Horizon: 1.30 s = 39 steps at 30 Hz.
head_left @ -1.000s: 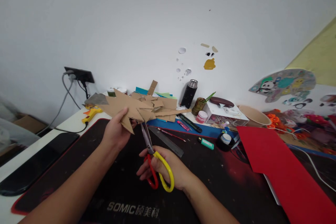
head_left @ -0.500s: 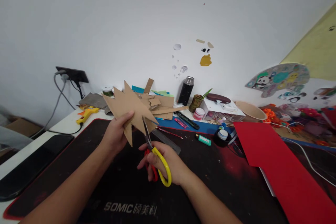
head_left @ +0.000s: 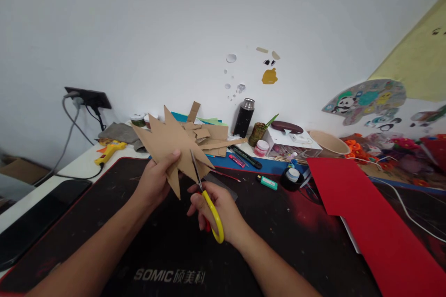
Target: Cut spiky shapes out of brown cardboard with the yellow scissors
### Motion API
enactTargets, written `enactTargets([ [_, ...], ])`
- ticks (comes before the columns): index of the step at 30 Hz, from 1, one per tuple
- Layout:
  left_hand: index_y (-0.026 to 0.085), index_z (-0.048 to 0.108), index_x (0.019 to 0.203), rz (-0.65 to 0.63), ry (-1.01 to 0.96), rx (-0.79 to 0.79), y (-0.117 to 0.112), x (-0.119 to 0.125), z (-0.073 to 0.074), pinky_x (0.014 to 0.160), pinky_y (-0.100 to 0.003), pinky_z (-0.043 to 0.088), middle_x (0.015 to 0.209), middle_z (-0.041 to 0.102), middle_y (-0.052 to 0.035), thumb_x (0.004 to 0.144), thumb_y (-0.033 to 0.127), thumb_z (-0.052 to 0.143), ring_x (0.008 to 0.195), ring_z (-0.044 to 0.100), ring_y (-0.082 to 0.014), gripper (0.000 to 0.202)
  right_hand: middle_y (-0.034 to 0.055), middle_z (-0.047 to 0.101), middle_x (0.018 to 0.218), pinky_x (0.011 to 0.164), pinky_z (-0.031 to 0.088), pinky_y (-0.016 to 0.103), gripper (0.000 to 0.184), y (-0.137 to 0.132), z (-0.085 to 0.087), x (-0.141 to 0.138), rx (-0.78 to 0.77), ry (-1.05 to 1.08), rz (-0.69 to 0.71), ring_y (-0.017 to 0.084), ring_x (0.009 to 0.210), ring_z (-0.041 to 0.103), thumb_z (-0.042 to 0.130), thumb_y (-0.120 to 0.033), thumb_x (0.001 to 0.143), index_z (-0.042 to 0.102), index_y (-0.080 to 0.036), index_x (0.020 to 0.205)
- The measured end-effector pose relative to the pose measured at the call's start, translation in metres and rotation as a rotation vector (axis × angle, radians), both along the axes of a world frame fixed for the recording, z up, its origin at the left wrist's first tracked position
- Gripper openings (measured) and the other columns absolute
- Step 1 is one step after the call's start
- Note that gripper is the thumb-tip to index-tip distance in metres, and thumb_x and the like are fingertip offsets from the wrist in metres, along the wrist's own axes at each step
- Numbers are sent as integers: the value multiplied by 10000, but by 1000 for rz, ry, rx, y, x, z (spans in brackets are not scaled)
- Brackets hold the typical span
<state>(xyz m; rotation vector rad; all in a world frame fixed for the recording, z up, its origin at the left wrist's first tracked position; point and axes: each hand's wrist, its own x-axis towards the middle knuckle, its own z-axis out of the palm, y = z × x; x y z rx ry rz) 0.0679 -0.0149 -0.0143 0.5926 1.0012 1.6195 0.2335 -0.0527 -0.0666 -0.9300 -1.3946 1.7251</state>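
Observation:
My left hand (head_left: 158, 176) grips a spiky, star-like piece of cardboard (head_left: 170, 141) near its lower edge, thumb on top and fingers behind it. Long pointed tips stick out along its top, right and bottom. In my right hand (head_left: 218, 206) is a pair of scissors (head_left: 214, 218) with one yellow and one red handle. Their blades lie across the right side of the cardboard, pointing away from me; the red handle is mostly hidden behind my fingers. Both hands are above the dark desk mat (head_left: 167, 241).
Cardboard scraps (head_left: 212, 137) are heaped behind the hands, beside a black flask (head_left: 244, 118). A yellow glue gun (head_left: 109, 151) and a phone (head_left: 38, 220) lie at left. To the right are a green lighter (head_left: 268, 182), a white box (head_left: 291, 141) and red card sheets (head_left: 362, 213).
The scissors' handles have come closer together, the red one now mostly behind my fingers. The cardboard has turned slightly, and the whole view has shifted a little.

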Motion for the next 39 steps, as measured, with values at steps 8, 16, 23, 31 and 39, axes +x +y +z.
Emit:
enactTargets([
  [8, 122, 768, 842, 7, 43, 18, -3, 4, -4, 383, -196, 455, 667, 733, -24, 609, 266, 991, 478, 596, -126, 354, -25, 674, 719, 368, 360, 185, 617, -3, 3, 0, 75, -94, -49, 81, 402, 507, 731, -769, 897, 640, -185, 1072],
  [16, 104, 795, 899, -39, 91, 37, -3, 4, -8, 451, -227, 507, 699, 754, -40, 613, 358, 1024, 501, 606, -134, 445, -24, 673, 684, 352, 340, 185, 644, -3, 5, 1, 90, -174, -99, 83, 385, 508, 698, -819, 884, 640, -189, 1004],
  [23, 108, 794, 901, -4, 114, 33, -4, 7, -10, 551, -289, 569, 743, 780, -70, 588, 366, 1023, 571, 681, -194, 466, -55, 612, 604, 351, 331, 187, 609, -3, 7, 3, 79, -221, -109, 90, 374, 484, 685, -813, 908, 627, -209, 955],
  [31, 111, 808, 1027, 11, 177, 41, -5, 5, -13, 717, -325, 633, 910, 840, -113, 615, 426, 1023, 816, 798, -282, 562, -73, 562, 567, 345, 338, 186, 574, -2, 0, 3, 92, -243, -130, 93, 371, 479, 705, -789, 922, 595, -226, 901],
  [39, 138, 799, 933, 57, 155, 46, -6, 10, -18, 571, -286, 583, 749, 783, -49, 643, 369, 996, 653, 736, -229, 420, -73, 560, 557, 352, 353, 200, 523, -2, -9, 2, 67, -270, -133, 111, 373, 485, 698, -745, 953, 561, -244, 884],
])
